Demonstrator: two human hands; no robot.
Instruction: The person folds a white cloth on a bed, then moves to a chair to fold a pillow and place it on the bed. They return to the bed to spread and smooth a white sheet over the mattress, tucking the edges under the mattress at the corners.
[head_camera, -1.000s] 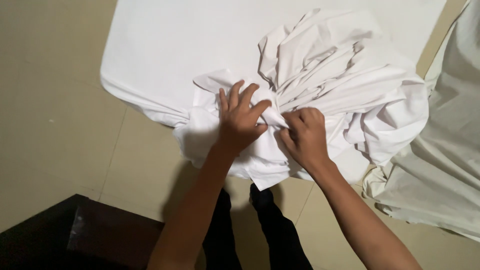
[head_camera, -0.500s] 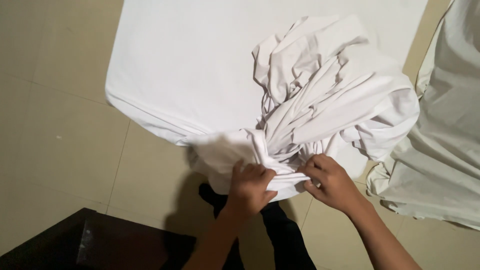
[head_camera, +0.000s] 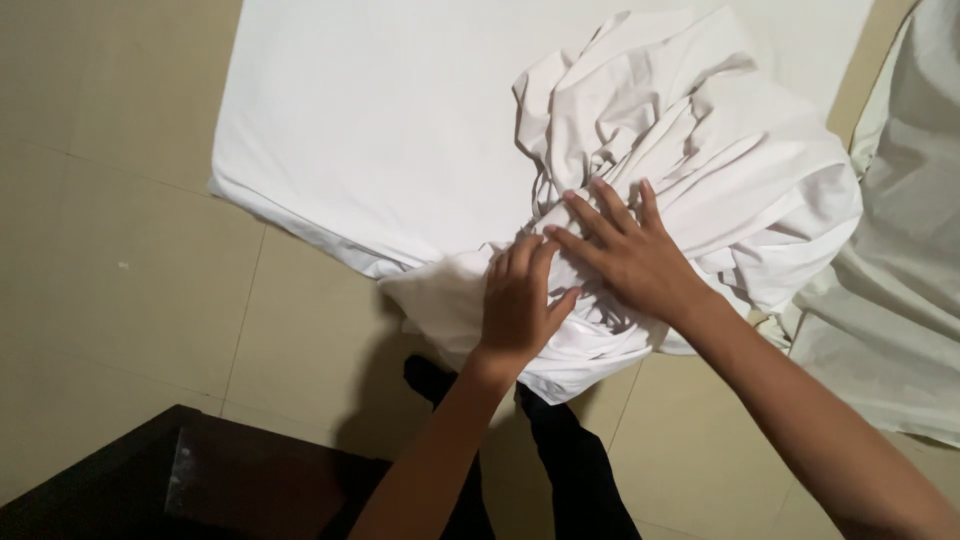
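Observation:
A white sheet (head_camera: 400, 130) lies spread on the tiled floor, with a crumpled bundle of white cloth (head_camera: 720, 170) gathered on its right part. My left hand (head_camera: 520, 300) rests palm down on the near corner of the bundle, fingers slightly curled on the fabric. My right hand (head_camera: 625, 250) lies flat on the bundle just beside it, fingers spread and pointing up-left. Neither hand grips the cloth; both press on it.
Another pale cloth (head_camera: 900, 270) lies on the floor at the right edge. A dark wooden piece of furniture (head_camera: 200, 480) fills the lower left corner. My dark-trousered legs (head_camera: 560, 470) stand below the bundle. Beige floor tiles (head_camera: 110, 260) show at the left.
Both hands were pinching the bundle's near edge half a second ago. Now they have moved up onto the bundle and lie flat with the fingers opened.

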